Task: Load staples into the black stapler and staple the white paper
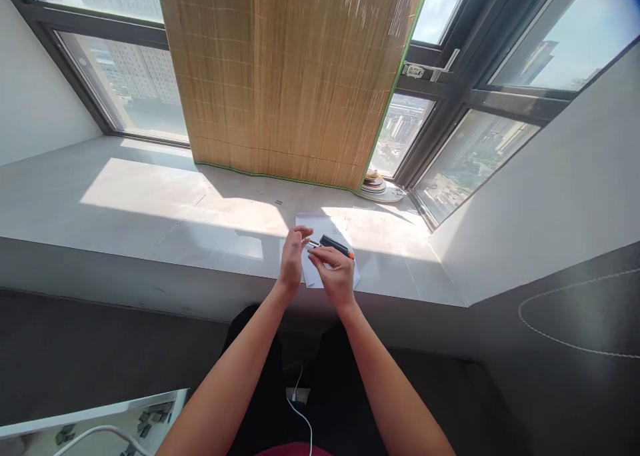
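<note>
1. A pen [336,245] is seen over a sheet of paper [320,224], between and just beyond the hands; its barrel is dark, its thin silvery end is pointed toward the left hand, and an orange end is turned toward the right.
2. The left hand [291,259] is held upright on its edge, with its fingers curved inward beside the silvery end. Whether that end is pinched or only approached cannot be told.
3. The right hand [334,276] is placed just below the barrel, its knuckles close to the orange end. Its thumb and forefinger are brought close together at the tips; whether something small is pinched there cannot be told, nor whether the barrel is supported by this hand.
4. The paper is laid near the front edge of a pale sill [140,236], partly covered by the hands; faint writing is shown on its upper part.
5. The sill is crossed by patches of sunlight and shadow.
6. Behind it, the window [130,83] is partly covered by a brown blind [290,76] edged in green.
7. A stack of plates [374,185] is set at the blind's lower right corner.
8. Below, a white cable [303,417] is seen between the legs, and grey pieces [145,424] are contained in a white tray [100,413] at lower left.
</note>
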`<action>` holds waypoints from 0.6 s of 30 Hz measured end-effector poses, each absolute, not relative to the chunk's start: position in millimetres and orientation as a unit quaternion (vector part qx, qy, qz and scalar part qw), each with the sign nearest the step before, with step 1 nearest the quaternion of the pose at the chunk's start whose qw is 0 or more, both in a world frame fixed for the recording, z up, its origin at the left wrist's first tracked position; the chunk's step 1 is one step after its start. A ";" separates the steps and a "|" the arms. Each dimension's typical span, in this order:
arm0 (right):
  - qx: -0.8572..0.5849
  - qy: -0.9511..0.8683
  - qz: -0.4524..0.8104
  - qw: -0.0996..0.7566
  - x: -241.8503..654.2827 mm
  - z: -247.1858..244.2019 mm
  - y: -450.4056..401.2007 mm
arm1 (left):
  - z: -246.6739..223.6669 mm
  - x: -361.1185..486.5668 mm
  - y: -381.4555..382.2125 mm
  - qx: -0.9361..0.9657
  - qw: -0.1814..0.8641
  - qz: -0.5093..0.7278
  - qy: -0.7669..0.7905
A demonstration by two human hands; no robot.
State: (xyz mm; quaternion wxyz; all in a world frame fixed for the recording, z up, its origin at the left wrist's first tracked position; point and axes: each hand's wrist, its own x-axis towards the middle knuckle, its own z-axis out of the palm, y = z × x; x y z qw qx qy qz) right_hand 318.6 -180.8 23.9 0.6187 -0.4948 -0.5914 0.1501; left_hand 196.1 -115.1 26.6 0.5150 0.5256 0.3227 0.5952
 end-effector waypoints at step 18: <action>-0.808 -0.479 0.050 0.341 562.4 -5.9 -3.0 | -25.4 125.4 -45.8 0.771 0.057 0.193 0.604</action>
